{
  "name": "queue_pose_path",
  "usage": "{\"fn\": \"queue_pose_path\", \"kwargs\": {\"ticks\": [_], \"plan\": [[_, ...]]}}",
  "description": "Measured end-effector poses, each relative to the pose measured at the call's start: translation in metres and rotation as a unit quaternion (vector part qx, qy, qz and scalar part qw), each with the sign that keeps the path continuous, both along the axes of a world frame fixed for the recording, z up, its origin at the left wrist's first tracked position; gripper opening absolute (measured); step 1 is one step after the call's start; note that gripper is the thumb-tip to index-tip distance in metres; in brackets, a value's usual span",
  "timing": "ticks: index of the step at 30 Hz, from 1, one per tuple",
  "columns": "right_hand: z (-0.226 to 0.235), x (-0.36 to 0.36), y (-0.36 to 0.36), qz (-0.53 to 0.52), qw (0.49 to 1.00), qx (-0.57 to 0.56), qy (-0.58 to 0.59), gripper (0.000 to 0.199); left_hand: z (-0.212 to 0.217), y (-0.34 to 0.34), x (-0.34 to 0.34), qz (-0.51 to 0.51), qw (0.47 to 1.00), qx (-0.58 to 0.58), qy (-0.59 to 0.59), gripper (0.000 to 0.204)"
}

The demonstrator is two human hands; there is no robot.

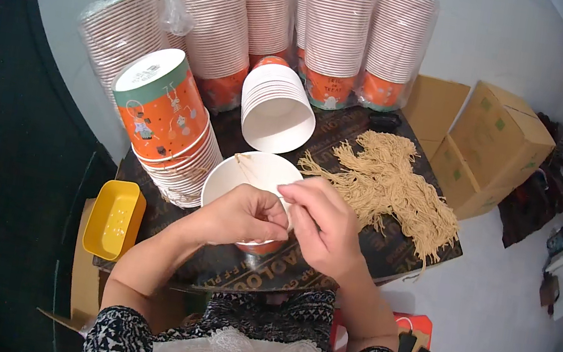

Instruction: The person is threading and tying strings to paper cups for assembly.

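A white paper bucket with an orange outside stands in front of me at the table's near side. A short tan cord hangs against its inner wall. My left hand is closed at the bucket's near right rim, thumb and fingers pinched together. Right beside it, my right hand is also closed in a pinch, fingertips almost touching the left ones. Whatever lies between the fingertips is too small and covered to make out. To the right lies a loose heap of tan cords.
Behind stands a tilted stack of white buckets. An orange-and-green bucket stack with cords is at left, near a yellow tray holding small white bits. Tall wrapped bucket stacks line the wall. Cardboard boxes stand right of the table.
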State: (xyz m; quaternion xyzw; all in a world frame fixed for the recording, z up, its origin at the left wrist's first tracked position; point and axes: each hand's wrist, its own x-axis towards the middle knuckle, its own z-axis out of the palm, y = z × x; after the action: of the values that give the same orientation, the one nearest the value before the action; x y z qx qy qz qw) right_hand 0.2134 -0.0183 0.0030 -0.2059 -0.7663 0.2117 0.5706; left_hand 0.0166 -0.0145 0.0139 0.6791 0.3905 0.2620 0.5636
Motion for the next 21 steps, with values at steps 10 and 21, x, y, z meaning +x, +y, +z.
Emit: {"fn": "queue_pose_path", "kwargs": {"ticks": [10, 21], "plan": [[-0.007, 0.006, 0.012, 0.082, 0.993, -0.084, -0.009, 0.024, -0.005, 0.001, -0.002, 0.011, 0.997, -0.055, -0.049, 0.007], [-0.033, 0.02, 0.007, -0.025, 0.995, -0.059, -0.077, 0.015, -0.009, 0.009, 0.016, -0.001, 0.993, -0.049, -0.105, 0.009]]}}
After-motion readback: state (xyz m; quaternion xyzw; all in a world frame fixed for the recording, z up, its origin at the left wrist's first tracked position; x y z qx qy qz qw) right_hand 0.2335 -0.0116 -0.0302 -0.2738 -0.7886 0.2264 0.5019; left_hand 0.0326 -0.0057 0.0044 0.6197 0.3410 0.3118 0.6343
